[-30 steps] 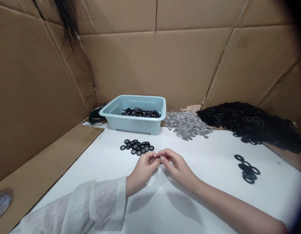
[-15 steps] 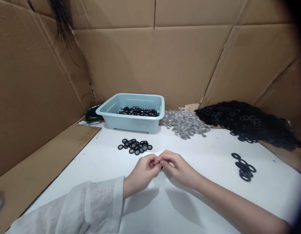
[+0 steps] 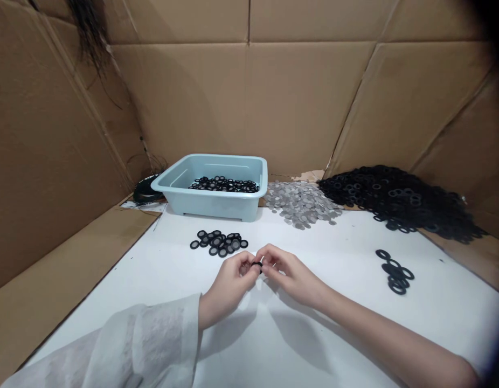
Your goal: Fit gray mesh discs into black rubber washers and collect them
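Over the white tabletop my left hand (image 3: 232, 280) pinches a black rubber ring (image 3: 257, 264) between thumb and fingers. From the other side my right hand (image 3: 290, 274) has its bent fingertips closed on the same ring. Whether a grey disc sits inside that ring is hidden by the fingers. Just beyond my left hand lies a small group of black rings filled with grey mesh-like discs (image 3: 219, 242). To the right of my right hand is a little cluster of bare black rings (image 3: 395, 272).
A light blue basin (image 3: 211, 206) at the back holds many filled rings. Beside it spreads a heap of loose grey discs (image 3: 304, 202), then a large black ring pile (image 3: 395, 199). Cardboard walls (image 3: 290, 97) enclose the table. Dark strands (image 3: 88, 37) hang at upper left.
More of the black ring now shows between my fingers, and my right fingertips have shifted slightly. The whole view has moved a little, so everything sits slightly farther left.
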The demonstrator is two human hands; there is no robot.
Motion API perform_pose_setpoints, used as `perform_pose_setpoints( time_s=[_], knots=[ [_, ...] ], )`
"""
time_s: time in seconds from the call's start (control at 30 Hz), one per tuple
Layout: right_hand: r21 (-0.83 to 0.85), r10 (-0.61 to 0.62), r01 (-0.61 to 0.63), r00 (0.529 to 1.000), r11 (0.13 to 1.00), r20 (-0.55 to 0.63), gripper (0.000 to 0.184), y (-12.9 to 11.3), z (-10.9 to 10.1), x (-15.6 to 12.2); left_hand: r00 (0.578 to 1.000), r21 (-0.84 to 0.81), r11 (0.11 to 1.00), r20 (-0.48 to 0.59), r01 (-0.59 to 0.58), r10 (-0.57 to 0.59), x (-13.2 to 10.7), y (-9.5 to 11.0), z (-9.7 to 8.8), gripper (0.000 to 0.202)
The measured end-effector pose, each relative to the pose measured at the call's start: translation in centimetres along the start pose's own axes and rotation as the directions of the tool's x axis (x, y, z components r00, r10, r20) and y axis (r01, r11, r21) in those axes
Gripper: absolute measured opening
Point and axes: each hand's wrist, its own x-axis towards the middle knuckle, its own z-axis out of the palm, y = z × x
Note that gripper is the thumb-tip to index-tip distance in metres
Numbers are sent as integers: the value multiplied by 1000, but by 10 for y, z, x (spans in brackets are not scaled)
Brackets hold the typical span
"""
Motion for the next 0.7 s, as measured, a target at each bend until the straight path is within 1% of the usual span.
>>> perform_pose_setpoints(
  time_s=[0.07, 0.17, 0.23, 0.33, 0.5, 0.57, 0.63, 0.7],
  knots=[
    [-28, -9, 9, 1000, 1000, 21, 20, 0, 0, 0, 1000, 18, 1000, 26, 9, -10, 0, -1, 0, 13],
    [-93, -41, 41, 999, 995, 6, 22, -1, 1, 0, 998, 46, 999, 58, -2, -1, -1, -1, 1, 13],
    [-63, -9, 9, 1000, 998, -4, 19, -2, 2, 0, 999, 29, 1000, 46, -1, 0, 0, -1, 1, 10],
    [0, 41, -41, 999, 999, 15, 18, -2, 1, 0, 1000, 10, 1000, 20, 10, -10, 0, 0, 0, 10],
    [-106, -37, 35, 999, 994, -17, 22, -4, 2, 0, 998, 41, 999, 60, -3, 1, 0, -1, 1, 13],
    [-71, -15, 14, 1000, 997, -24, 19, -4, 3, 0, 999, 21, 1000, 42, -1, 0, 0, -1, 1, 12],
    [-23, 15, -15, 1000, 1000, -7, 18, -3, 3, 1, 999, 11, 1000, 34, 13, -13, 0, -2, 0, 13],
    [-42, 7, -6, 1000, 999, 14, 20, -3, 3, 0, 998, 33, 999, 56, 14, -16, -1, -2, 0, 15]
  ],
)
